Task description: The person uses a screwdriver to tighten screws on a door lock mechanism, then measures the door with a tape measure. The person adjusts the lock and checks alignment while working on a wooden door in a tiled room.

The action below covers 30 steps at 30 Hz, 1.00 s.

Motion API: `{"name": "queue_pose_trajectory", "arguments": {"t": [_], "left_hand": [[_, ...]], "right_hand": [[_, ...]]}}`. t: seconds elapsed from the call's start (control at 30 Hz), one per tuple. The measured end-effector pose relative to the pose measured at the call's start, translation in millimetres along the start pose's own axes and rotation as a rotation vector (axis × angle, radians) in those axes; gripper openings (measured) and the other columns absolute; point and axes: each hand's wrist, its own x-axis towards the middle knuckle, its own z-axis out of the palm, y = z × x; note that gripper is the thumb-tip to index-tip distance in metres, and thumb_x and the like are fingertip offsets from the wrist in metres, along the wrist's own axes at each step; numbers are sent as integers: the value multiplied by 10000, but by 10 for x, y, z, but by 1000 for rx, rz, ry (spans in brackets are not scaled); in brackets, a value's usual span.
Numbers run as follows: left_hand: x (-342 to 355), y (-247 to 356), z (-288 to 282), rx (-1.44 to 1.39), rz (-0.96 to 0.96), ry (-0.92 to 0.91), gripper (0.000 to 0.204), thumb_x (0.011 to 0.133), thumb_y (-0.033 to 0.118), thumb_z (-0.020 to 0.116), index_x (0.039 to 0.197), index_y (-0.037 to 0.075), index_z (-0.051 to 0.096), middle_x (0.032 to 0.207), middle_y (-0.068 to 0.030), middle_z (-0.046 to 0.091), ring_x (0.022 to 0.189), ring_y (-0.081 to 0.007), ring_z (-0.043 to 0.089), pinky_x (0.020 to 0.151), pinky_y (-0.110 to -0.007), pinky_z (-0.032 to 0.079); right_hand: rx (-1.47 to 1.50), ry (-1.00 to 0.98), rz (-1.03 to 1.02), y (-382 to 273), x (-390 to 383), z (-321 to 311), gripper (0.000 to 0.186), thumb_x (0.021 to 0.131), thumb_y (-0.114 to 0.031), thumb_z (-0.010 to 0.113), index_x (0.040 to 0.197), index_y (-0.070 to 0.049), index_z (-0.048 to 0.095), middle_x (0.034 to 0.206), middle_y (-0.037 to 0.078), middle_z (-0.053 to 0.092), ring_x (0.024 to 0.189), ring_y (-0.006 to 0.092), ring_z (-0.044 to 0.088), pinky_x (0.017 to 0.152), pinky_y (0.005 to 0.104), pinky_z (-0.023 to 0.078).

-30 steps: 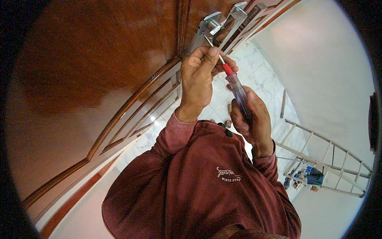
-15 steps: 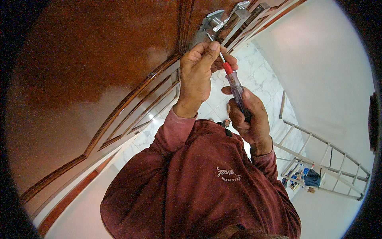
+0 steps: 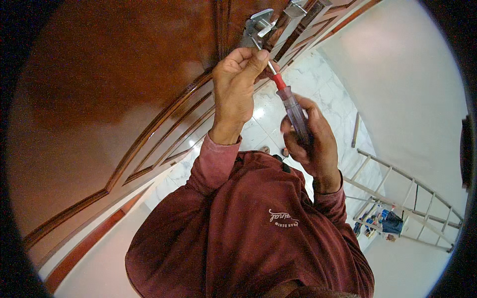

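A screwdriver [image 3: 293, 110] with a clear handle and a red collar slants up to the left. My right hand [image 3: 315, 141] is wrapped round its handle. Higher up, my left hand [image 3: 238, 79] pinches the metal shaft between thumb and fingers. The shaft's tip is at the foot of a shiny metal door fitting [image 3: 261, 22], fixed to a glossy brown wooden door [image 3: 124, 74]. To the right of that fitting, a second metal piece [image 3: 296, 9] sits by the door's edge. The screw, if any, is too small to make out.
On the right a metal ladder [image 3: 412, 198] leans across the white wall. A dark blue cloth and several small items [image 3: 390, 222] lie by its foot. A thin bar [image 3: 355, 130] rests where the marble-look floor [image 3: 318, 82] meets the wall.
Both hands and the screwdriver have shifted slightly left in the picture. The fingers of my right hand have changed their place on the handle. The second metal piece shows at a different angle.
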Motion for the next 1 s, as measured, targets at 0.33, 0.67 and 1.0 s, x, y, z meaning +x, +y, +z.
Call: {"name": "queue_pose_trajectory", "arguments": {"t": [0.33,0.67,1.0], "left_hand": [[-117,-90,260,91,92,140,280,1013,270,526,1017,-7,572,840,-139,683,738,-198,668,716,-305,548],[-50,78,248,279,132,300,233,996,240,565,993,7,577,724,-36,599,512,-67,475,503,-232,420],[97,22,377,-411,-95,263,128,932,221,653,888,123,581,705,47,526,454,-56,367,499,-244,368]], "right_hand": [[-1316,487,-680,210,55,187,377,877,-159,687,1215,-36,573,813,151,587,678,307,627,594,404,496],[-1076,347,-672,96,139,17,284,869,-84,638,1139,-3,601,878,149,548,736,278,587,663,327,469],[-955,277,-530,18,-15,-183,337,856,-94,648,1178,-22,576,954,108,528,837,228,568,702,328,469]]}}
